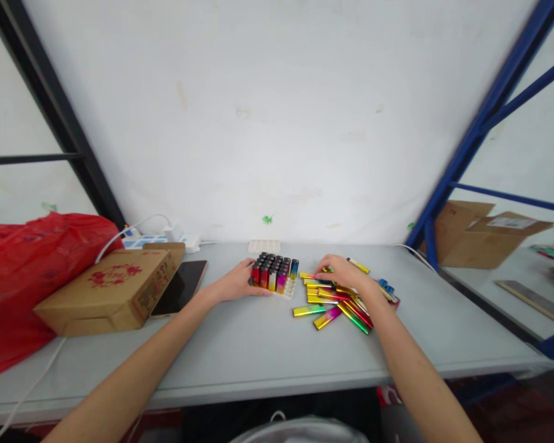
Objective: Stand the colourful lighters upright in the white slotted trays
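Note:
Shiny multicoloured lighters [272, 274] with dark tops stand upright in rows in a white slotted tray [289, 294]. My left hand [240, 280] grips the left side of this tray, thumb and fingers around its front and back corners. Bare slots show along the tray's right edge. To the right lies a loose pile of lighters [325, 309] in gold, red, green and purple. Over the back of the pile, my right hand [339, 271] has its fingers curled down onto a gold lighter [307, 275], partly hidden by the hand.
A second white tray [264, 246] lies by the wall. At left are a cardboard box [115, 286], a dark tablet [180, 287], a power strip [191, 243] and a red plastic bag [41, 277]. Blue rack posts [477, 135] and an open carton [480, 234] stand at right.

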`<state>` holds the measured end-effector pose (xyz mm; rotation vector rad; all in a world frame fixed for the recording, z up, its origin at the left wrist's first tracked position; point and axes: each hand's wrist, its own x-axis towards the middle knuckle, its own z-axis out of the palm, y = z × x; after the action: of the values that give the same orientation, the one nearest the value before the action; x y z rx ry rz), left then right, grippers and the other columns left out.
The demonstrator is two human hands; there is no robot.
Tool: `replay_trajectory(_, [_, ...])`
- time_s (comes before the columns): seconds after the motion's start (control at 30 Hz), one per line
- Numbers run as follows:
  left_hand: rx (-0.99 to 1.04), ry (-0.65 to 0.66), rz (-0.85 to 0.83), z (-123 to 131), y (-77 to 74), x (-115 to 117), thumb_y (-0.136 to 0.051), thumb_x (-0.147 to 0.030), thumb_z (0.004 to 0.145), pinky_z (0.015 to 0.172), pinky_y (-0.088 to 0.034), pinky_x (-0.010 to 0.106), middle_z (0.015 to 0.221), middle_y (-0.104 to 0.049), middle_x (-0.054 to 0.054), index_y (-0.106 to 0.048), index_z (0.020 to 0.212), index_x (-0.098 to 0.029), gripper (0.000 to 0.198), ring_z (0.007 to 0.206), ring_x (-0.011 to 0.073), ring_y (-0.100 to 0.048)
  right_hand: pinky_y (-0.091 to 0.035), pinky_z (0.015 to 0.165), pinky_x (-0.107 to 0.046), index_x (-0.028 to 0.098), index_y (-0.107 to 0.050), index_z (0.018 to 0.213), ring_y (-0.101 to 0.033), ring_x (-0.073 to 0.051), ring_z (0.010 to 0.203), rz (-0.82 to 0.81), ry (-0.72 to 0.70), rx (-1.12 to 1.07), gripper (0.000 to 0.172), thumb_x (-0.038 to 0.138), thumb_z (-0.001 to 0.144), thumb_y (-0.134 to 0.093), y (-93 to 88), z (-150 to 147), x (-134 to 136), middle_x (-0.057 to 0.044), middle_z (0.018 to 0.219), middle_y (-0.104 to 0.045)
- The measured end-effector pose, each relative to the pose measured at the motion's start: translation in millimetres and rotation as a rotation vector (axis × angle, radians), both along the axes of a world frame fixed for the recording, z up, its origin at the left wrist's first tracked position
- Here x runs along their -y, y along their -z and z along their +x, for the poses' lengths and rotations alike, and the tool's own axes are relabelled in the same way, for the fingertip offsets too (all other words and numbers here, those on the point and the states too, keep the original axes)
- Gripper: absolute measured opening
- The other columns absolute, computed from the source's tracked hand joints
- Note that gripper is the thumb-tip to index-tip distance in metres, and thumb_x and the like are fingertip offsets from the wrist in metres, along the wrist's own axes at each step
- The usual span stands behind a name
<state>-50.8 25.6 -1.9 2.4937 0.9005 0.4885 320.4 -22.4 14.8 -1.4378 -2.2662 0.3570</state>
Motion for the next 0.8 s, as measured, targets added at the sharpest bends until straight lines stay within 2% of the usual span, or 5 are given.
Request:
replay_trajectory(0.2, [0.009,-0.018,0.010,-0.2,-2.5,3.8,-0.080,-0.077,0.078,0.123,-0.039,0.049,0.144,-0.069,0.007,-0.077,0.128,-0.028,0.070,0.134,0.0366,-0.055,-0.051,0.092,-0.036,0.020,-0.081,0.096,-0.068,-0.025,0.096,0.018,-0.021,-0.016,0.018,0.037,0.094,-0.074,4.1,-6.4,-3.3,-0.008,0.102,-0.077])
replay_trajectory(0.37, [0.000,-0.007,0.020,-0.1,-2.6,3.3,-0.079,-0.076,0.079,0.123,-0.039,0.049,0.145,-0.068,0.008,-0.076,0.130,-0.027,0.071,0.134,0.0367,-0.055,-0.049,0.094,-0.037,0.018,-0.071,0.099,-0.067,-0.025,0.101,0.090,0.047,-0.012,0.012,0.030,0.096,-0.069,4.8,-14.6,-1.2,-0.011,0.107,-0.075])
replay_trajectory(0.47, [-0.017,-0.006,0.021,0.3,-2.7,2.9,-0.079,-0.076,0.080,0.124,-0.038,0.050,0.145,-0.068,0.008,-0.077,0.127,-0.027,0.068,0.135,0.0369,-0.054,-0.049,0.083,-0.034,0.020,-0.065,0.106,-0.067,-0.022,0.089,0.150,0.114,-0.170,0.017,0.035,0.101,-0.060,1.5,-17.0,-0.9,-0.007,0.100,-0.076])
replay_trajectory(0.6, [0.003,0.016,0.037,0.3,-4.2,4.6,-0.078,-0.075,0.081,0.125,-0.038,0.048,0.145,-0.068,0.007,-0.076,0.128,-0.027,0.066,0.135,0.0357,-0.055,-0.047,0.067,-0.030,0.022,-0.063,0.102,-0.057,-0.018,0.064,0.140,0.204,-0.433,0.035,0.056,0.096,-0.061,-5.6,-21.3,-2.0,0.004,0.071,-0.063])
replay_trajectory(0.8, [-0.009,0.019,0.069,-1.3,-2.7,4.2,-0.075,-0.076,0.084,0.122,-0.041,0.049,0.144,-0.068,0.009,-0.077,0.127,-0.025,0.067,0.132,0.0369,-0.056,-0.054,0.072,-0.030,0.021,-0.064,0.089,-0.059,-0.015,0.073,-0.024,0.176,-0.964,0.055,0.074,0.078,-0.073,-15.4,-40.5,0.2,0.000,0.082,-0.064])
